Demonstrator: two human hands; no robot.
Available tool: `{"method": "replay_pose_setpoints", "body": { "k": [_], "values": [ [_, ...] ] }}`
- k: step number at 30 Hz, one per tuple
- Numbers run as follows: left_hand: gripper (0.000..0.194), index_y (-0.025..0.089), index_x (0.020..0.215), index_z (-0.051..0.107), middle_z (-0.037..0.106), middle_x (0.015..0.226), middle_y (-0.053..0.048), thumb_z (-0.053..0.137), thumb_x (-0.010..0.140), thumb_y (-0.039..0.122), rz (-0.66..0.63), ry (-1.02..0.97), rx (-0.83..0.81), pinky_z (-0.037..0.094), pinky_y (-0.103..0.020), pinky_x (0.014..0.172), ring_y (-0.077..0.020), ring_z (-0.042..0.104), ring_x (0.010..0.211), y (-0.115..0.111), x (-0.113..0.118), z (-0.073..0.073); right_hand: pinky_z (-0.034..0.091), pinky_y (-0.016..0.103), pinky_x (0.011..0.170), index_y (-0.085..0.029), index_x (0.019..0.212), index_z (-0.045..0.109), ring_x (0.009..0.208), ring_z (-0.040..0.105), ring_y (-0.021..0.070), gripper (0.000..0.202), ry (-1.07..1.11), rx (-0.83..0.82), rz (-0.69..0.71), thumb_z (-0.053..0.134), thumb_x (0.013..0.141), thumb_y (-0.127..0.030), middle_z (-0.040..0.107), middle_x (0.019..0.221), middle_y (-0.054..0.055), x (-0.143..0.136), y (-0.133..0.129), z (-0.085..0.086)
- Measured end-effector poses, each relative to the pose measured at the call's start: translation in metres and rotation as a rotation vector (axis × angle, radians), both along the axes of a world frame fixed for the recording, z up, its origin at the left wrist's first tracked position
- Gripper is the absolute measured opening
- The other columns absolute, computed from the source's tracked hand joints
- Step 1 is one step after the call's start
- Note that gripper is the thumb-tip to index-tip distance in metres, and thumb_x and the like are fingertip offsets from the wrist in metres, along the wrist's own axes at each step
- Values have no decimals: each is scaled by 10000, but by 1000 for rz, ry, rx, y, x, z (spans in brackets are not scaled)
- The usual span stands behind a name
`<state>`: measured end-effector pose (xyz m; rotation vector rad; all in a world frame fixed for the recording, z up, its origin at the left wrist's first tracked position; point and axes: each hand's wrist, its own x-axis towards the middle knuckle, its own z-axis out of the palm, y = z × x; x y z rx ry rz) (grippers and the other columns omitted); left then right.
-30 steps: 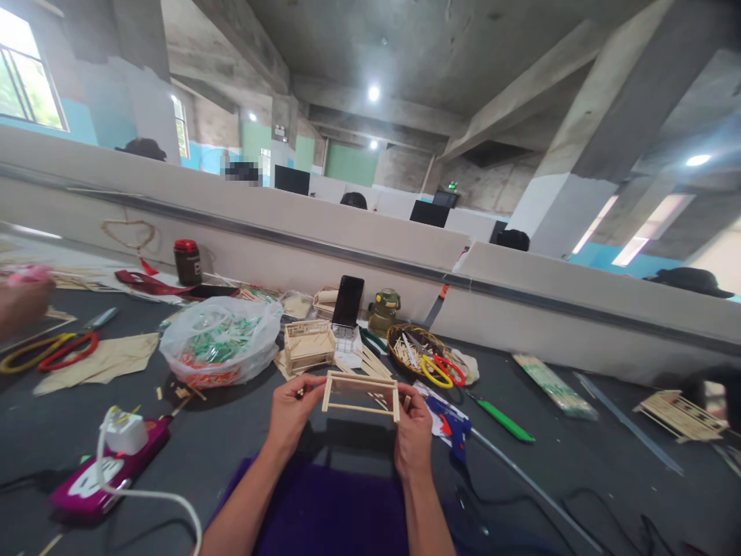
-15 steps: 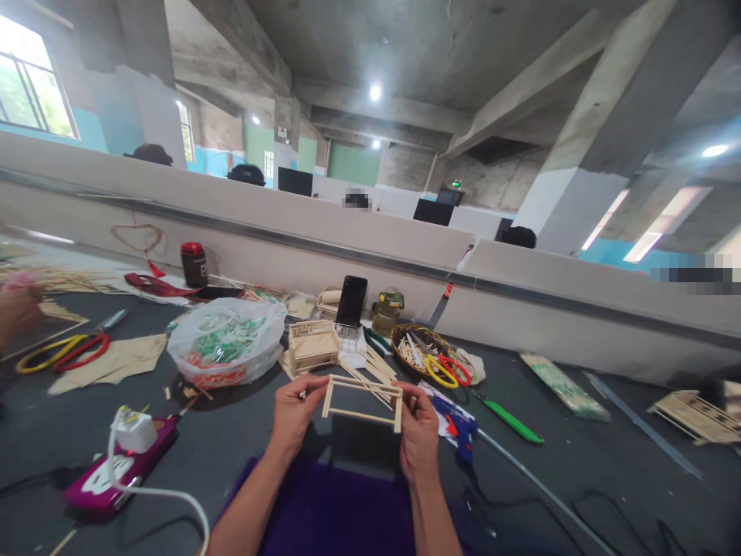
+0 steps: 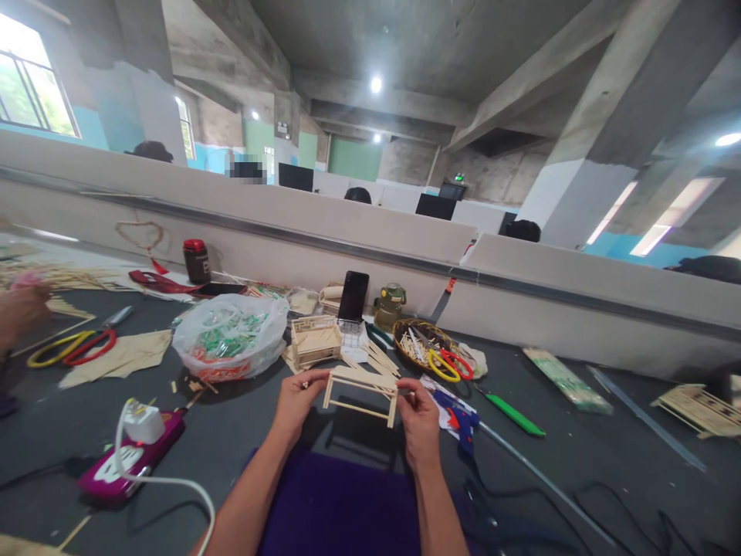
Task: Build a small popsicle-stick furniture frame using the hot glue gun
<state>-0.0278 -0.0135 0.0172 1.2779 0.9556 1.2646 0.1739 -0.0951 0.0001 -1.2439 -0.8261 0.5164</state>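
Between my two hands hangs a small wooden stick frame point(image 3: 362, 409), a box-like piece with legs and rails of pale sticks, held up over the dark table. My left hand point(image 3: 298, 401) pinches its upper left end with thumb and fingers. At its right end my right hand point(image 3: 420, 421) grips the upper corner. Just behind it stands a small model of wooden sticks point(image 3: 316, 342), with loose sticks point(image 3: 382, 359) lying beside it. A blue glue gun point(image 3: 460, 421) lies right of my right hand.
Left are a plastic bag of small wrapped pieces point(image 3: 231, 336), a purple power strip point(image 3: 124, 463) with a white cable, and scissors point(image 3: 72, 347). Behind stand a phone point(image 3: 353, 296) and a wicker basket point(image 3: 405, 355). A green-handled tool point(image 3: 515, 415) lies right. Another person's hand point(image 3: 26, 309) shows far left.
The stick frame has tilted in my hands, so its top face now shows more and its right end sits slightly left and lower. Both hands keep their hold.
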Motion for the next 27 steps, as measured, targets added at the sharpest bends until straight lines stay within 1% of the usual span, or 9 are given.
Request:
{"method": "replay_pose_setpoints", "body": {
  "k": [2,5,9,11,13,16,19,23,27],
  "values": [
    [207,161,784,767,699,591,-33,657,625,234,-25,2,-66,463,-247,613,-197,643,693,2,-1,0,339,212,546,-191,868,687,547,431,103,213,-47,-33,48,676,696,-316,584,653,-40,4,1,-5],
    [237,144,793,766,637,468,-12,659,607,245,-23,26,-130,437,-235,545,-182,620,594,4,-4,-4,391,249,650,-188,853,708,673,528,148,197,-109,-41,86,631,718,-308,654,765,-1,8,2,-11],
    [249,130,764,766,684,541,-39,658,577,254,10,70,-155,418,-234,523,-169,604,549,8,-8,-11,414,285,750,-192,801,719,812,584,195,185,-181,-67,120,585,725,-293,688,838,22,11,5,-17],
    [256,127,757,767,720,634,-62,652,572,262,8,71,-150,427,-241,556,-178,619,593,10,-9,-16,417,271,720,-189,772,720,774,586,186,180,-225,-105,130,571,712,-270,690,810,20,10,5,-20],
    [255,122,742,765,736,701,-79,647,564,263,7,78,-146,432,-249,598,-188,628,640,12,-10,-20,406,253,638,-181,778,725,658,561,162,200,-259,-171,127,560,707,-270,684,744,13,10,6,-23],
    [265,115,727,758,734,713,-82,650,545,273,26,124,-159,423,-254,618,-187,617,645,15,-11,-26,366,237,546,-173,811,731,536,494,134,245,-307,-257,108,555,715,-314,659,650,2,9,7,-26],
    [312,108,767,748,719,685,-64,652,544,303,81,187,-157,394,-241,581,-170,586,608,17,-12,-29,368,232,539,-173,832,730,545,504,140,289,-348,-296,81,550,728,-374,657,648,5,11,6,-26],
    [338,117,807,732,689,674,-36,622,607,366,141,299,-93,353,-227,544,-153,552,590,19,-17,-33,406,240,579,-172,897,721,620,576,170,364,-353,-349,67,552,737,-452,691,713,28,13,5,-23],
    [396,141,648,703,589,505,0,584,670,517,88,484,-77,292,-225,483,-143,497,509,19,-19,-35,417,249,593,-180,883,717,625,601,183,387,-368,-397,110,510,778,-490,700,684,34,10,5,-21]
  ]
}}
